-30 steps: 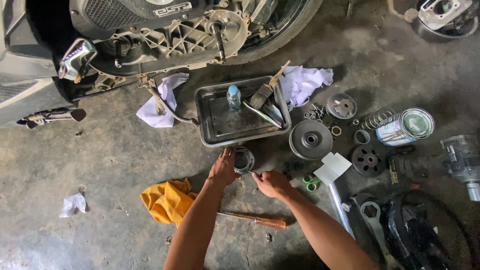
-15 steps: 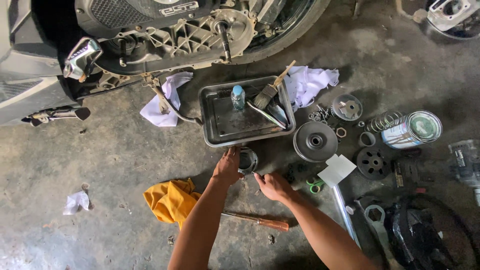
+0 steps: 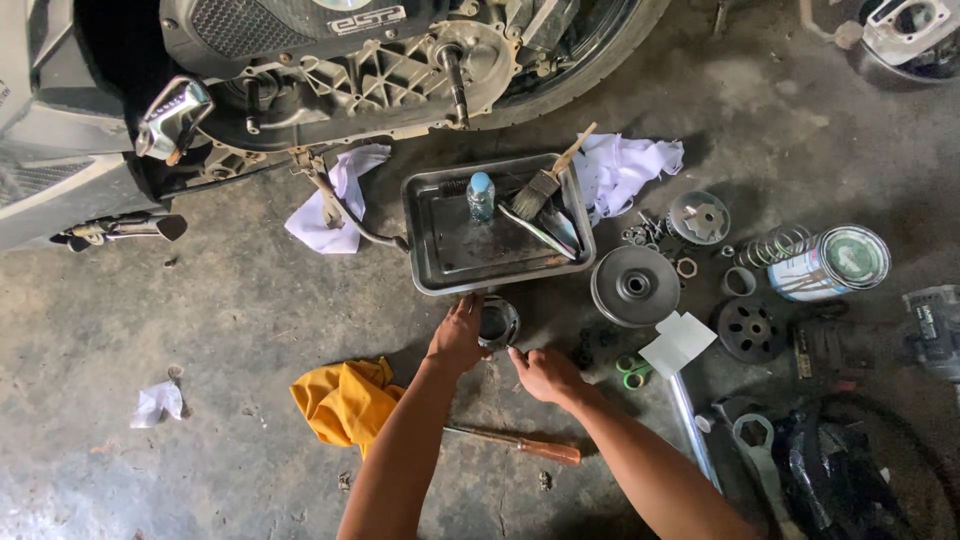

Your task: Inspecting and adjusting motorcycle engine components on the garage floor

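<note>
A round metal drum part [image 3: 498, 322] stands on the concrete floor just in front of a steel tray [image 3: 440, 262]. My left hand [image 3: 458, 335] grips the drum's left side. My right hand [image 3: 540, 373] is closed around a thin tool whose tip reaches toward the drum's lower right rim. The tray holds a small plastic bottle [image 3: 481, 196] and a paintbrush [image 3: 545, 183] leaning over its far edge.
A scooter's open engine case [image 3: 400, 70] lies at the top. A pulley disc [image 3: 635, 285], a spring [image 3: 772, 246], a can [image 3: 830, 264], small rings, a spanner [image 3: 757, 450], a wooden-handled screwdriver [image 3: 520, 443], a yellow rag [image 3: 345, 398] and white rags [image 3: 625, 165] lie around.
The view has shifted slightly downward. Both hands stay at the drum part, with my right hand edging a little closer to it.
</note>
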